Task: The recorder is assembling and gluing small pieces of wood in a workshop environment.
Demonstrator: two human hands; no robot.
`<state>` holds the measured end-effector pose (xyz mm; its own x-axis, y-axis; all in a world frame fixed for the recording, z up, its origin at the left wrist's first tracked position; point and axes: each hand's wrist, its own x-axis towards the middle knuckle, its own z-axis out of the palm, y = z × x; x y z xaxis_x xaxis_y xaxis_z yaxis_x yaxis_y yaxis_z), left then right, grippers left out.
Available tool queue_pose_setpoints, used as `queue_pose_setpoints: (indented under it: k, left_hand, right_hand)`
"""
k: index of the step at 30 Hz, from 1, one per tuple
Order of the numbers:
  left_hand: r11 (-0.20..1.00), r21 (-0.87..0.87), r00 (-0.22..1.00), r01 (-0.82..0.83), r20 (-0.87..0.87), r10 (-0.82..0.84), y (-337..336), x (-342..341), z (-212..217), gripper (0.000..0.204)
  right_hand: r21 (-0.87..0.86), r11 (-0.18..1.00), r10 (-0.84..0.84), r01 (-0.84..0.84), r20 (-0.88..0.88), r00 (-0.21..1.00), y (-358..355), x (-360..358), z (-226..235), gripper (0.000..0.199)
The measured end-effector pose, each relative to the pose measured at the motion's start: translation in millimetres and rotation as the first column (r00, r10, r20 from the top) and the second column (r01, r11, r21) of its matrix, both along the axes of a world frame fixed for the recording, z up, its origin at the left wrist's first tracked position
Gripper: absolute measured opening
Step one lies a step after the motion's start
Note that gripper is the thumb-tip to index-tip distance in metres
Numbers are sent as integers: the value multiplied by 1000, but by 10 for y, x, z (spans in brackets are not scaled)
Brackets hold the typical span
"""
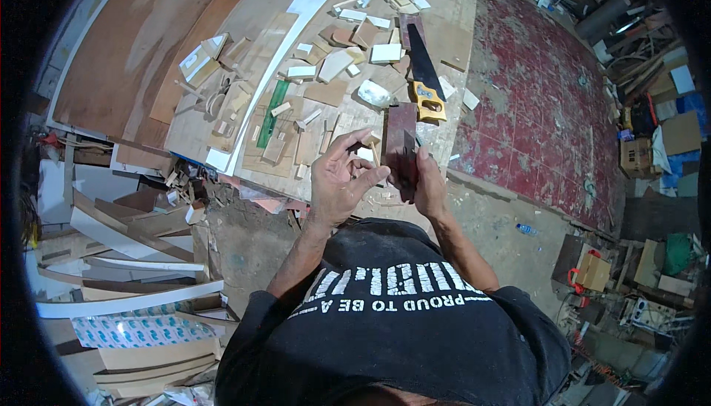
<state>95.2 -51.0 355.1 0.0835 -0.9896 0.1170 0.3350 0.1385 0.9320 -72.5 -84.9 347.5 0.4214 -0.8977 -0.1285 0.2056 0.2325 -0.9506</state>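
Observation:
My left hand [339,185] is closed in a loose pinch, with a thin strip of pale wood [374,153] between thumb and fingers. My right hand [430,190] grips the near end of a long dark reddish-brown board [400,126], thumb along its side. A small dark green tip shows by that thumb; what it belongs to is hidden. The board's far end reaches over the worktable beside a handsaw [427,84] with a black blade and yellow handle. A clear, shiny lump [375,94] lies just left of the saw.
Wood offcuts and white-faced blocks [335,64] are scattered over the worktable [444,17]. A green strip [274,112] and a long white strip [275,62] lie to the left. Brown sheets [111,43] stand farther left. Curved panels [133,236] are stacked below; clutter and cardboard boxes [680,133] line the right.

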Motion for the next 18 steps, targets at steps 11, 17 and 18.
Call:
queue_pose_setpoints:
  k: [11,17,18]
  left_hand:
    - [996,11,996,91,4,-91,22,44,1,61]
    - [993,0,993,115,-26,-115,54,16,59,63]
    - [993,7,992,118,-35,-117,61,16,75,62]
  right_hand:
    - [-427,868,100,-255,-352,931,-76,-101,-162,50]
    - [-528,806,50,-267,-388,920,-67,-89,-77,44]
    - [-527,807,51,-267,-388,920,-57,-82,-73,44]
